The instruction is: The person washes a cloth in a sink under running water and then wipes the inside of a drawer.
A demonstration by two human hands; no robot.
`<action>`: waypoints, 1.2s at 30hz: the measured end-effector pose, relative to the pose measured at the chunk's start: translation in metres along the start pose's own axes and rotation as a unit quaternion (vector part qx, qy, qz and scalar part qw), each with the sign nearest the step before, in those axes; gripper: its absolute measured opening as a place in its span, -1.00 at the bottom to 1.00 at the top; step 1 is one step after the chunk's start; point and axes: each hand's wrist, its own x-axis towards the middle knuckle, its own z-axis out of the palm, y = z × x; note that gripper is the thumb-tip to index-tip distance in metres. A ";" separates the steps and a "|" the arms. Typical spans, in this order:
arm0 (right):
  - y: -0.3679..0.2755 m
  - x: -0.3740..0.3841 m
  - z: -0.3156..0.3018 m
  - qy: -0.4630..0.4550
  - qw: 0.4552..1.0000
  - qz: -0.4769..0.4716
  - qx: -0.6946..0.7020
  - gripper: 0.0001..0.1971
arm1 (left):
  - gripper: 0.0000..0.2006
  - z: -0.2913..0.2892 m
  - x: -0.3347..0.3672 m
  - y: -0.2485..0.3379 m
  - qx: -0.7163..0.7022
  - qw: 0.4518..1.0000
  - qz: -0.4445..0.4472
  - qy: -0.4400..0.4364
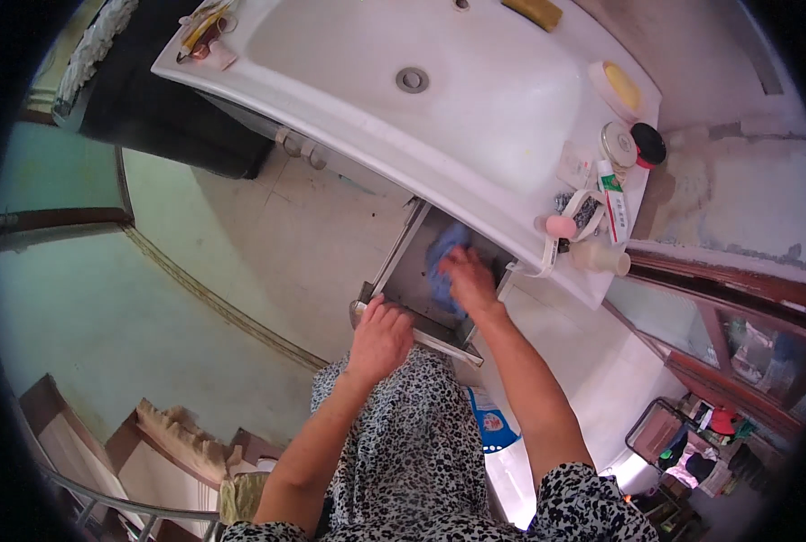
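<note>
A drawer (409, 275) is pulled out from beneath the white washbasin (349, 95). Inside it, my right hand (470, 282) is closed on a blue cloth (442, 287), which lies against the drawer's bottom. Part of the cloth is hidden under my fingers. My left hand (383, 339) grips the left part of the drawer's front edge, fingers curled over the rim. Apart from the cloth, I see dark specks on the drawer's floor.
On the basin's right rim stand a soap dish with yellow soap (621, 86), round jars (618, 144), a toothpaste-like tube (613, 203) and a pale cup (601, 258). Combs (206, 34) lie at its left corner. A black bin (172, 99) stands left; a blue-white package (491, 420) is by my legs.
</note>
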 end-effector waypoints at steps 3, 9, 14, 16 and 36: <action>0.011 0.022 0.013 0.137 0.988 0.067 -0.036 -0.66 | -0.82 0.004 0.007 -0.005 0.013 1.000 0.018 0.019; -0.028 0.001 0.023 -0.017 0.982 -0.184 0.031 -0.72 | -0.84 0.009 0.003 -0.008 0.042 0.994 -0.084 0.054; -0.017 0.026 -0.007 0.037 0.999 0.021 -0.014 -0.70 | -0.88 0.003 0.000 -0.014 0.076 0.989 -0.097 0.088; -0.019 0.041 0.006 0.126 0.985 0.113 0.013 -0.68 | -0.88 0.004 -0.003 -0.020 0.075 0.988 -0.096 0.095; -0.030 0.080 0.040 0.200 0.974 0.100 0.041 -0.53 | -0.90 0.026 0.014 -0.018 0.067 0.989 -0.102 0.079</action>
